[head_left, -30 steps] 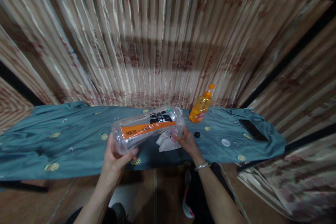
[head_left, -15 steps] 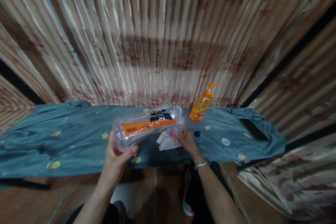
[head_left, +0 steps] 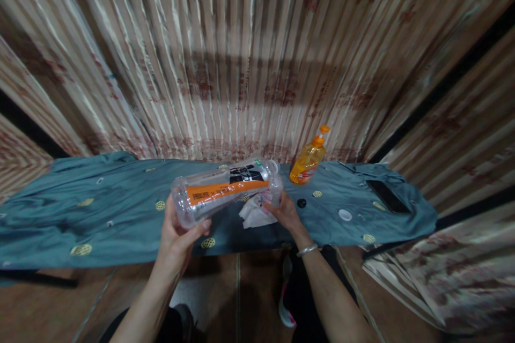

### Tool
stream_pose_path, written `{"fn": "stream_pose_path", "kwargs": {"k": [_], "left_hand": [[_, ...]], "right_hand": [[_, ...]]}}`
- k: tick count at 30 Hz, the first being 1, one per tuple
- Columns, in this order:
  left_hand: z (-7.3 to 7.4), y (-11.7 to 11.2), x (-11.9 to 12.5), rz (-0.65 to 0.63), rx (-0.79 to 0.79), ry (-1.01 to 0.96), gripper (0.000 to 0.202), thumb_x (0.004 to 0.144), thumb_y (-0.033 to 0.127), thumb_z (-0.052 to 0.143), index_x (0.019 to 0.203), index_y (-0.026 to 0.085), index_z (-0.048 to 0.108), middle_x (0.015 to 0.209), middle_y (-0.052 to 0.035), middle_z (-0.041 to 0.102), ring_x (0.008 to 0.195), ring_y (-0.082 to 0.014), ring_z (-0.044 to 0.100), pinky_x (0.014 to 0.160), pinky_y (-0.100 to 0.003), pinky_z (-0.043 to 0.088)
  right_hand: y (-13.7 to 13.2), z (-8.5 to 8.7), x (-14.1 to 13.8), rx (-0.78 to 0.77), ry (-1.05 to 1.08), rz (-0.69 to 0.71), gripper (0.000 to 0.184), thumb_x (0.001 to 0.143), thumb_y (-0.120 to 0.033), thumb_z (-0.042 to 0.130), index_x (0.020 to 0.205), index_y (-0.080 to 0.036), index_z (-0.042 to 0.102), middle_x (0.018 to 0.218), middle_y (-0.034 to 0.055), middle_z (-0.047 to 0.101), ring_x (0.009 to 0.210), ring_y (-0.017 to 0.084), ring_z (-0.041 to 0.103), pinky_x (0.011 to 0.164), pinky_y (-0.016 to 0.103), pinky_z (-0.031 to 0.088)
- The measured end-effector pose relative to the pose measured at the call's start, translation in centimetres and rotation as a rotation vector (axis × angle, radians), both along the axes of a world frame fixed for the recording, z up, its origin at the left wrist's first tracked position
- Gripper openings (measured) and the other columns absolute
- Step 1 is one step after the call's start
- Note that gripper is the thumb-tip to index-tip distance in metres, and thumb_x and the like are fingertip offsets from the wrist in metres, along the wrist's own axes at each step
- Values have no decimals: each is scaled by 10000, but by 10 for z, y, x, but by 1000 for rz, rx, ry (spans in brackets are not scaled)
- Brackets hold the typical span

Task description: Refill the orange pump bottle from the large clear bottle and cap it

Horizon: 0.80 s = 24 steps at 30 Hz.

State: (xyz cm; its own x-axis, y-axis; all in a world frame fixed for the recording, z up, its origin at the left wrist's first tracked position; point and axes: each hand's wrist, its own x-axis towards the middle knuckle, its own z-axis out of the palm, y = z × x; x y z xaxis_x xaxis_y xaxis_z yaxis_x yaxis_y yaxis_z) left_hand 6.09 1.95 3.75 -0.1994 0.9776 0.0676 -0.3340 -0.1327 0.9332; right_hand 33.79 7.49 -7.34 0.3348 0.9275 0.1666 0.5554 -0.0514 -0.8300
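A large clear plastic bottle [head_left: 221, 191] with an orange and black label lies tilted in the air above the table, its mouth end up to the right. My left hand [head_left: 181, 230] is closed round its base, thumb along the near side. At the other end my right hand [head_left: 286, 211] is closed, its thumb pressing a crumpled white cloth [head_left: 255, 213] with pink print against the clear plastic there. The fingers behind are hidden. I cannot make out whether the translucent part by my right fingers belongs to the bottle.
An orange pump bottle [head_left: 308, 162] stands behind my right hand. A small black cap [head_left: 301, 203], a white disc [head_left: 345, 215] and a dark phone [head_left: 387, 196] lie to the right on the green cloth-covered table [head_left: 120, 214]. A pleated curtain [head_left: 241, 80] hangs behind.
Hands, bottle and cloth keep almost the same pose. The whole view has shifted very slightly.
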Motion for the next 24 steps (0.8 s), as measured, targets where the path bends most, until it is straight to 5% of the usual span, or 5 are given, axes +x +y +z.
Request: {"fn": "stream_pose_path", "kwargs": {"k": [5,13,24], "left_hand": [[-2,1,-1,7,10,-15,962,434,271,1045,1306,228,641,1003,-36,732,637,-125,611,498,-216,491],[2,3,1,14,-20,-5,771,397,252,1000,1069,188,628,746,6,731,542,-128,602,469,-213,479],[0,4,0,-1,-1,-27,805,409,242,1003,1114,197,617,709,26,729,520,-118,600,470,-202,490]], "right_hand": [[0,-1,0,37,7,8,447,739,-330,863,1125,-217,666,991,73,820,950,305,803,888,398,645],[-1,0,-1,30,-10,-15,407,742,-252,875,1099,-244,680,917,23,789,899,277,792,836,393,645],[0,-3,0,61,7,-16,406,730,-225,897,1077,-243,687,874,37,782,892,291,788,787,345,629]]}}
